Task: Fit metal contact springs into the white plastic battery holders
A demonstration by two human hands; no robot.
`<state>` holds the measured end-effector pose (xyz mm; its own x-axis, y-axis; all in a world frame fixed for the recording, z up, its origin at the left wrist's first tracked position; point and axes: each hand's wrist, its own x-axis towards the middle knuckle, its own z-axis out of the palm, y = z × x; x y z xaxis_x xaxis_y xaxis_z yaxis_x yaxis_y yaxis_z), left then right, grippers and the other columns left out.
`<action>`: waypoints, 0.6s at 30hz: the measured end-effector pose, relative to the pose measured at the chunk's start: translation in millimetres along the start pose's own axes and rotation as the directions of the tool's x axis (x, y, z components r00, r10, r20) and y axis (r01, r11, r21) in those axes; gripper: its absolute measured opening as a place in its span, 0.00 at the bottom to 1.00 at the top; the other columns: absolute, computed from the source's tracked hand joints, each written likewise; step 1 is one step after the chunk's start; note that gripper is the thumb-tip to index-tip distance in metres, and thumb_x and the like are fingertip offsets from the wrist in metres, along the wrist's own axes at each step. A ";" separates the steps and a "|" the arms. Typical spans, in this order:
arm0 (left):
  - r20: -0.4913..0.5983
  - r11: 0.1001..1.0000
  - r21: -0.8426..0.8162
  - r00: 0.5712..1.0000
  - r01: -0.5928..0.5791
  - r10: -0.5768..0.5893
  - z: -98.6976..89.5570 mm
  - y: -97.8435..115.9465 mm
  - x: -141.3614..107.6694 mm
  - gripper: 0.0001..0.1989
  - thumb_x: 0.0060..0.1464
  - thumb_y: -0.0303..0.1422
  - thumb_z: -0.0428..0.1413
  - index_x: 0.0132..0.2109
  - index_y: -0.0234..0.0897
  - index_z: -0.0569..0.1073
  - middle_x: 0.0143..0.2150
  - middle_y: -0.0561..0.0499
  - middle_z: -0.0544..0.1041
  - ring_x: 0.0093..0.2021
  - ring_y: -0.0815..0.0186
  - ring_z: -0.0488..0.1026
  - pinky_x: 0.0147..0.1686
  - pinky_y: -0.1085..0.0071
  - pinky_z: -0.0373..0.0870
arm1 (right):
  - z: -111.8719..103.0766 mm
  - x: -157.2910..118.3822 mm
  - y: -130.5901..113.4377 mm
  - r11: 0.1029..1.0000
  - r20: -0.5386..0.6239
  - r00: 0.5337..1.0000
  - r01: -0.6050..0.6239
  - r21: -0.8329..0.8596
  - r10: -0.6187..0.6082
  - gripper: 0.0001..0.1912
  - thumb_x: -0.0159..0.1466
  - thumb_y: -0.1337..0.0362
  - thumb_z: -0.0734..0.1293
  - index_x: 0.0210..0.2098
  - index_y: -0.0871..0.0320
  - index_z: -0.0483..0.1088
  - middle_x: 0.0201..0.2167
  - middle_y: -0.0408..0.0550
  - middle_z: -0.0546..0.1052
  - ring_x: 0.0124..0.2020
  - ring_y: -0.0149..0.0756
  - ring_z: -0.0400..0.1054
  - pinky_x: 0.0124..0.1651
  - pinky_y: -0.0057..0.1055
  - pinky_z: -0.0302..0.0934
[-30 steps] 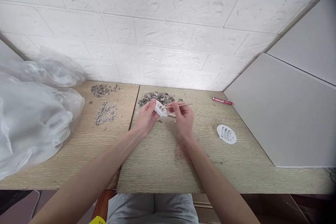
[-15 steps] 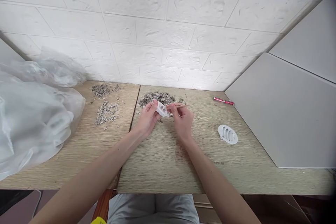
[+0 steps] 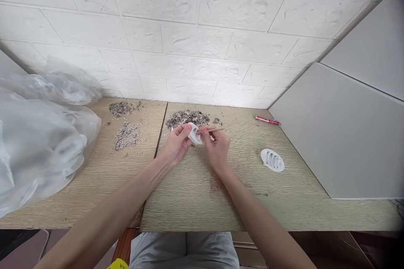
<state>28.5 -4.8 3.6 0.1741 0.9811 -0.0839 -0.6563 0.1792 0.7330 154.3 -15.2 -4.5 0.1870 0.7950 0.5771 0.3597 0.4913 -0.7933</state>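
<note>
My left hand (image 3: 176,143) is closed on a white oval plastic piece (image 3: 193,133) with slots, holding it tilted above the table. Small metal bits show in its slots. A thin wooden stick (image 3: 214,129) is pinched in my right hand (image 3: 217,147), its tip against the white piece. Just behind my hands lies a heap of small metal parts (image 3: 189,118). Off to the right, a second white oval piece (image 3: 272,160) rests flat on the table, with metal bits in some of its slots.
Two more groups of metal parts, a darker pile (image 3: 120,108) and a scattered silver one (image 3: 126,135), lie left of the table seam. Large plastic bags (image 3: 44,143) fill the left side. A red pen (image 3: 267,120) lies near the grey panel (image 3: 344,134) at right.
The white piece has turned in my left hand, showing its slotted face more upright. The stick's tip has shifted slightly left and down along it. Both hands keep their holds.
</note>
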 end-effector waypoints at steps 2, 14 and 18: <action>0.023 1.000 0.015 1.000 -0.005 0.005 -1.6 0.1 1.5 0.20 0.39 0.40 0.69 0.35 0.30 0.73 0.32 0.51 0.74 0.30 0.72 0.72 0.30 0.77 0.72 | 0.5 -1.4 -1.7 0.999 -0.012 1.000 0.013 -0.030 -0.013 0.12 0.64 0.59 0.64 0.32 0.58 0.76 0.32 0.48 0.79 0.32 0.35 0.72 0.32 0.30 0.66; 0.061 1.000 -0.020 0.998 -0.016 0.017 -4.9 3.0 6.6 0.20 0.45 0.44 0.65 0.37 0.32 0.73 0.34 0.49 0.74 0.35 0.69 0.73 0.38 0.72 0.74 | 0.5 7.1 -5.7 0.932 -0.026 0.967 -0.235 0.277 0.252 0.15 0.62 0.54 0.66 0.30 0.60 0.74 0.30 0.50 0.78 0.29 0.35 0.73 0.32 0.32 0.68; 0.054 1.000 -0.005 0.998 -0.017 0.018 -2.7 4.4 5.0 0.19 0.46 0.44 0.64 0.37 0.32 0.73 0.35 0.49 0.74 0.35 0.69 0.72 0.38 0.72 0.73 | 0.5 5.7 -4.5 0.942 -0.012 0.974 -0.214 0.259 0.225 0.14 0.62 0.54 0.66 0.31 0.60 0.74 0.31 0.50 0.78 0.30 0.35 0.73 0.33 0.32 0.68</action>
<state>24.5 1.1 4.6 0.2019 0.9788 -0.0343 -0.6629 0.1624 0.7309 153.3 -12.7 2.2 0.2739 0.8808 0.3862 0.0620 0.3846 -0.9210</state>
